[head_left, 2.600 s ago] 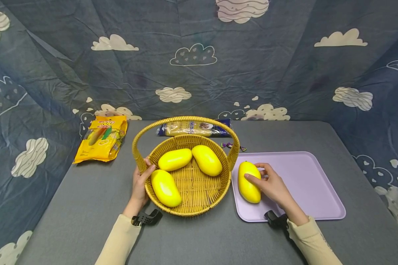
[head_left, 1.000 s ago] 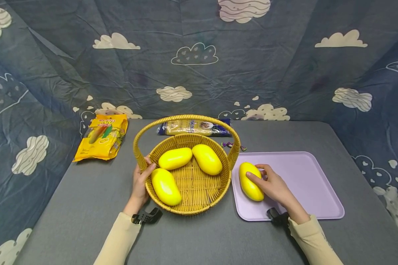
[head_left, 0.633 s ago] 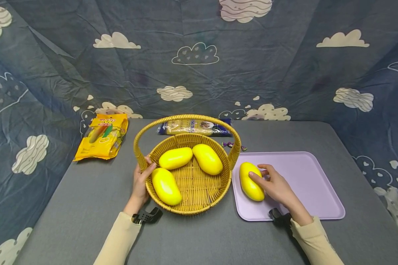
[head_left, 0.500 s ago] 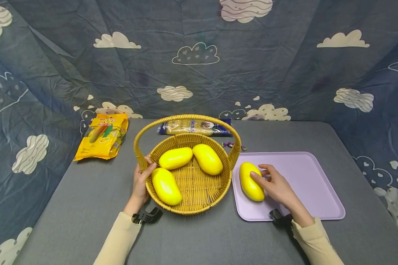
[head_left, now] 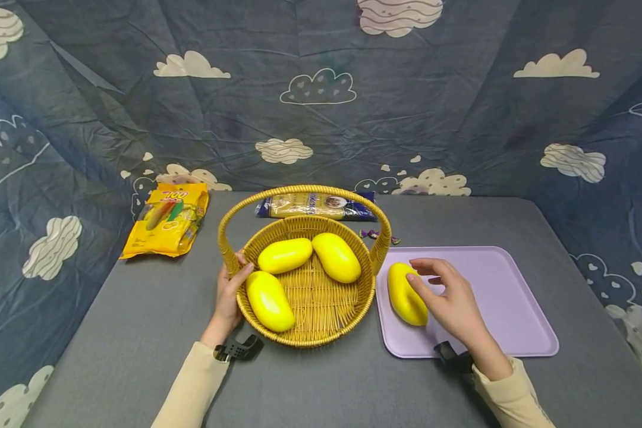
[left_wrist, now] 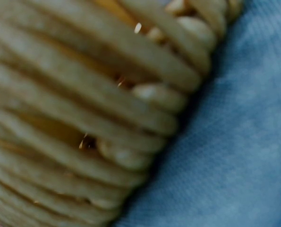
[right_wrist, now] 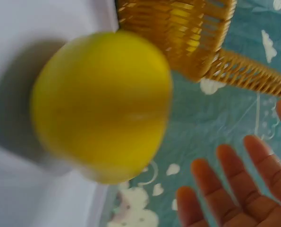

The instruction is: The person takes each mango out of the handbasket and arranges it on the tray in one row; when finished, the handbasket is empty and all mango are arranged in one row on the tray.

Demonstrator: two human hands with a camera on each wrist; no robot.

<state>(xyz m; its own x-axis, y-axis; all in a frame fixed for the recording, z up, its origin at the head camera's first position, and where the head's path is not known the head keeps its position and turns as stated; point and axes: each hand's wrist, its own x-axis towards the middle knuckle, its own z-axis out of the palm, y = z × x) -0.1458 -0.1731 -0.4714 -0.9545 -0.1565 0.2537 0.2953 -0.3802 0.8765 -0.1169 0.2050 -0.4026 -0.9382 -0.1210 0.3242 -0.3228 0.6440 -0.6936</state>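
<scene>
1. Three mangoes lie in the basket (head_left: 321,306): one at back left (head_left: 285,255), one at back right (head_left: 336,257), one at front left (head_left: 270,302).
2. The left hand (head_left: 227,300) grips the basket's left side by the foot of the handle (head_left: 306,189), thumb at the rim.
3. One more mango (head_left: 405,300) lies on the left end of the lilac tray (head_left: 505,303). The right hand (head_left: 453,297) is just beside it, fingers loose and apart from the fruit.
4. A yellow bag (head_left: 163,229), back left, seems to read "100"; the finer print is too small.
5. Behind the basket, a blue-and-gold packet (head_left: 299,205) shows "nkar", turned sideways.
6. A purple wrapper (head_left: 370,234) shows near the tray, beside the handle.
7. The table (head_left: 321,386) is grey; behind it hangs a creased blue cloth (head_left: 433,119) with pale clouds (head_left: 559,65).
</scene>
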